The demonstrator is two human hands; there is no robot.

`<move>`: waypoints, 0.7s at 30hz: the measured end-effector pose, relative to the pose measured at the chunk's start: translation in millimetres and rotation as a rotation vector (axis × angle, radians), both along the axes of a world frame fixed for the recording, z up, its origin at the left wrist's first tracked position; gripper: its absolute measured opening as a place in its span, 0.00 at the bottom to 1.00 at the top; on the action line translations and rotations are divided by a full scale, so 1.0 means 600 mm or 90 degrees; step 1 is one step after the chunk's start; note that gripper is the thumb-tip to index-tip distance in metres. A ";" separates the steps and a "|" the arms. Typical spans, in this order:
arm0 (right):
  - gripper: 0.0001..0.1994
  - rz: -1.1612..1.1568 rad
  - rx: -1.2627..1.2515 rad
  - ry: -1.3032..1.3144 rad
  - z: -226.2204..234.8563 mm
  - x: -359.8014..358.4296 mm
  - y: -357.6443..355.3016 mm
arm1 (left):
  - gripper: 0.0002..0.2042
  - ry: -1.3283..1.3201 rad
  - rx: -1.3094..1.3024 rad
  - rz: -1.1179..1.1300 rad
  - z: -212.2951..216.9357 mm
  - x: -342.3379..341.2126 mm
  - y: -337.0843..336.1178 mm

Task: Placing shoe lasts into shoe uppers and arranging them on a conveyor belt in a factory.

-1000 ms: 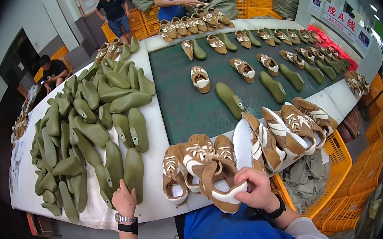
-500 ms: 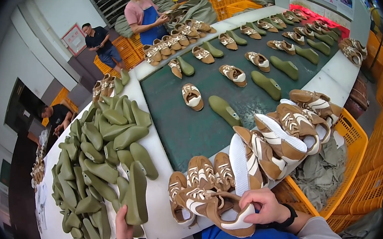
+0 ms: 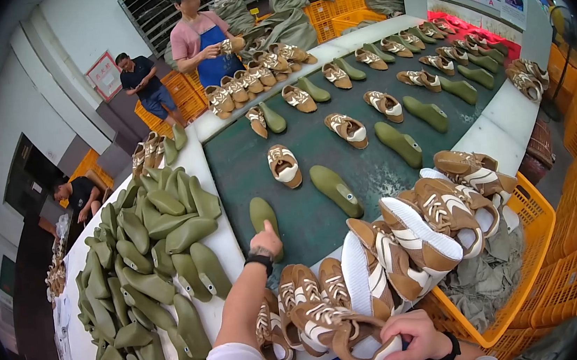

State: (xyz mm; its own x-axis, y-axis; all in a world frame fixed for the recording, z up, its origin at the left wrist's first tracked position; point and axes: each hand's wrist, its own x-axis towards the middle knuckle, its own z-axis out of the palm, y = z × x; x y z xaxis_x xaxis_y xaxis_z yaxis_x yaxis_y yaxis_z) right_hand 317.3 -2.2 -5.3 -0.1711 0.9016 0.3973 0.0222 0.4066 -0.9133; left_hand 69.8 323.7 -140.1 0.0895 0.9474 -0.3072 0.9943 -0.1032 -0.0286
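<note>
My left hand [image 3: 264,241], arm stretched forward, grips an olive-green shoe last [image 3: 262,212] at the near left of the dark green belt [image 3: 231,165]. Its index finger lies along the last. Close to my body, my right hand [image 3: 417,337] is closed round the heel of a brown sneaker [image 3: 332,324] with white stripes and laces, its opening facing up. Beside it, more brown sneakers [image 3: 421,233] are heaped at the table edge. Another last [image 3: 336,190] and a single sneaker [image 3: 283,165] lie on the belt beyond my left hand.
A big pile of green lasts [image 3: 136,266] covers the white tabletop [image 3: 208,315] at left. Rows of sneakers and lasts fill the belt's far part. A yellow crate [image 3: 532,253] with grey cloth stands at right. Across the table, a person in a blue apron [image 3: 219,64] handles a sneaker.
My left hand has carried the last from beside the pile forward and right onto the belt. My right hand keeps the sneaker, shifted slightly right. The person across has turned, holding up a sneaker.
</note>
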 end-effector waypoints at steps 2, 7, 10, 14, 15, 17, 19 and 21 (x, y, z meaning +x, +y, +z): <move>0.15 0.007 -0.011 -0.002 0.005 -0.006 -0.013 | 0.27 -0.056 -0.057 0.066 -0.002 -0.041 0.024; 0.15 -0.010 -0.027 -0.013 0.004 0.001 -0.010 | 0.31 -0.119 0.022 -0.101 0.058 -0.117 -0.049; 0.14 0.011 -0.165 0.025 -0.008 0.017 -0.037 | 0.27 -0.338 -0.003 -0.025 0.109 -0.185 -0.140; 0.19 0.071 -0.219 0.027 0.054 0.012 -0.033 | 0.22 -0.523 0.076 0.077 0.101 -0.277 -0.260; 0.19 0.103 -0.178 -0.075 0.078 0.008 -0.026 | 0.22 -0.545 0.134 0.097 0.081 -0.300 -0.288; 0.19 0.138 -0.107 -0.238 0.126 0.000 -0.012 | 0.21 -0.583 0.188 0.120 0.033 -0.324 -0.323; 0.20 0.141 -0.038 -0.343 0.176 -0.018 0.012 | 0.21 -0.668 0.248 0.195 -0.005 -0.322 -0.344; 0.21 0.109 -0.103 -0.414 0.232 -0.052 0.047 | 0.21 -0.666 0.257 0.175 -0.033 -0.324 -0.349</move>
